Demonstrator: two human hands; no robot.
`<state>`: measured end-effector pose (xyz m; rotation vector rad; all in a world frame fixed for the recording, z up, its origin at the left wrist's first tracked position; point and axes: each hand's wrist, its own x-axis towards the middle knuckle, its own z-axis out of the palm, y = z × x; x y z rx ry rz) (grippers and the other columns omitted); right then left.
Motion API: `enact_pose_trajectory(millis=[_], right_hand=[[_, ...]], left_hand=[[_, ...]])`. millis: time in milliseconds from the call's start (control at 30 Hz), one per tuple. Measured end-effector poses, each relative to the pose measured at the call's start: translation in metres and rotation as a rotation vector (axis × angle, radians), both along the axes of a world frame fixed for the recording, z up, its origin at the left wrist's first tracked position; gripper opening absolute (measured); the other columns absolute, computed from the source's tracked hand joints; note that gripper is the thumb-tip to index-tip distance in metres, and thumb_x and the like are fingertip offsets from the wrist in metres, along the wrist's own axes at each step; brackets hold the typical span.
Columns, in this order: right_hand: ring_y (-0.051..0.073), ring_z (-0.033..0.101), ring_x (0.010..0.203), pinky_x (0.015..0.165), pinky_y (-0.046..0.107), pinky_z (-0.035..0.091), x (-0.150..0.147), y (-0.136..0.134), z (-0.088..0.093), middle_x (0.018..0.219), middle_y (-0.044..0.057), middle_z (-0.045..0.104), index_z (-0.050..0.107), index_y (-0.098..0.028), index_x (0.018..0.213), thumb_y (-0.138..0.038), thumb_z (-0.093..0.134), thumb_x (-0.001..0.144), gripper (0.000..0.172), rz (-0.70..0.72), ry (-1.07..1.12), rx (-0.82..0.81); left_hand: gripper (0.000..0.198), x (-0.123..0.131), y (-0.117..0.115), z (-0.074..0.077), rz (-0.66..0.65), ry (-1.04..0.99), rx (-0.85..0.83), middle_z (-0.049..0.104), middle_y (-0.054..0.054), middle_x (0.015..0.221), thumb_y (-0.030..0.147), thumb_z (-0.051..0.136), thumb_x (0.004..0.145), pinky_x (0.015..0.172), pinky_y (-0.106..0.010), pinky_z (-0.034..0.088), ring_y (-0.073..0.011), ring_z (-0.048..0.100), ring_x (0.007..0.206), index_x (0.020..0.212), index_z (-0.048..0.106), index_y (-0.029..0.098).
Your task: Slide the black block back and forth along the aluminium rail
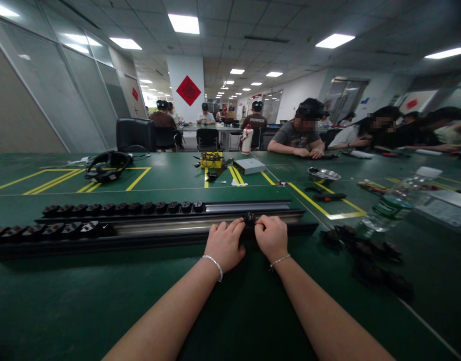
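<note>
Between my hands, over the right end of a long black rail with a metallic channel, is a small black socket-like piece. The fingertips of my left hand press on its left side, with the thumb lower down. My right hand is closed, pinching it from the right. Whether the piece sits in the channel or just above it, I cannot tell. Several similar black pieces line the left part of this rail. A second rail behind it carries a longer row of them.
At right, more black pieces lie loose beside a clear water bottle. Farther back are a metal bowl, a grey box, a yellow holder with cables and a black headset. Across the table sits a person.
</note>
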<state>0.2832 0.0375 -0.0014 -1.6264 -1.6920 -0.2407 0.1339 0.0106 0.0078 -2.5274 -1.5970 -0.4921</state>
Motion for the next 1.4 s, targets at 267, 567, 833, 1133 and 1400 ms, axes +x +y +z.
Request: enact_pose_trajectory(millis=[267,567,833,1133,1400], right_hand=[[0.015,0.045,0.066,0.066,0.027,0.027,0.001,0.001,-0.002,0.056,0.001,0.053,0.053,-0.019,0.054,-0.015,0.045,0.069,0.018,-0.021,-0.033,0.001],[0.014,0.047,0.065,0.067,0.027,0.027,0.001,0.002,-0.004,0.056,0.001,0.054,0.053,-0.020,0.054,-0.014,0.044,0.068,0.018,-0.020,-0.031,0.012],[0.013,0.051,0.066,0.066,0.025,0.031,0.013,0.004,0.002,0.063,-0.001,0.061,0.056,-0.021,0.060,-0.016,0.042,0.072,0.019,0.086,-0.054,-0.104],[0.013,0.056,0.071,0.071,0.023,0.034,0.022,0.004,0.004,0.071,-0.002,0.065,0.061,-0.022,0.069,-0.015,0.043,0.071,0.020,0.186,-0.067,-0.148],[0.012,0.055,0.067,0.067,0.022,0.035,0.023,0.007,0.001,0.068,-0.001,0.064,0.060,-0.021,0.066,-0.015,0.041,0.071,0.020,0.171,-0.089,-0.106]], left_hand=[[0.053,0.000,0.000,0.001,-0.006,0.008,-0.008,0.041,0.001,0.135,0.033,0.052,0.070,0.084,-0.039,0.034,-0.0221,0.046,0.100,0.121,0.040,0.028],[0.044,0.007,0.003,0.001,-0.016,0.010,0.018,0.044,-0.004,0.129,0.032,0.053,0.070,0.089,-0.039,0.031,-0.0221,0.045,0.104,0.112,0.045,0.024],[0.047,0.009,0.002,0.000,-0.052,0.003,-0.009,0.044,-0.008,0.128,0.030,0.053,0.070,0.091,-0.036,0.031,-0.0223,0.042,0.110,0.114,0.043,0.020],[0.047,0.009,0.003,0.000,-0.047,-0.019,0.008,0.046,-0.006,0.127,0.031,0.054,0.069,0.090,-0.036,0.031,-0.0221,0.044,0.108,0.113,0.043,0.021],[0.049,0.010,0.003,0.000,-0.035,-0.012,-0.014,0.044,-0.006,0.129,0.033,0.055,0.068,0.091,-0.037,0.031,-0.0226,0.044,0.108,0.115,0.043,0.022]])
